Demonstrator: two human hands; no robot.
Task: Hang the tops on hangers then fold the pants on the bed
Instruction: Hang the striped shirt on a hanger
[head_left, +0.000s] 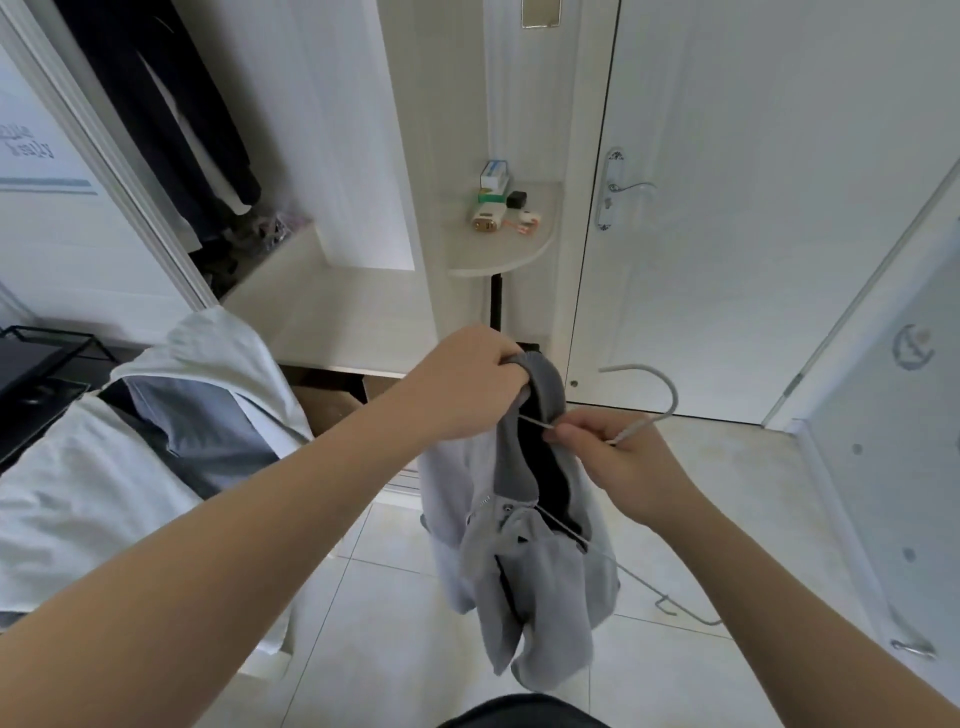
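Head-worn view, forward-down, close overhead

Clothes (208, 410) on the bed (78, 519)

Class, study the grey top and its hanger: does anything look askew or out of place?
Yes. The grey top hangs bunched and lopsided from the left hand, while one arm of the wire hanger, held by the right hand, juts out beyond the cloth.
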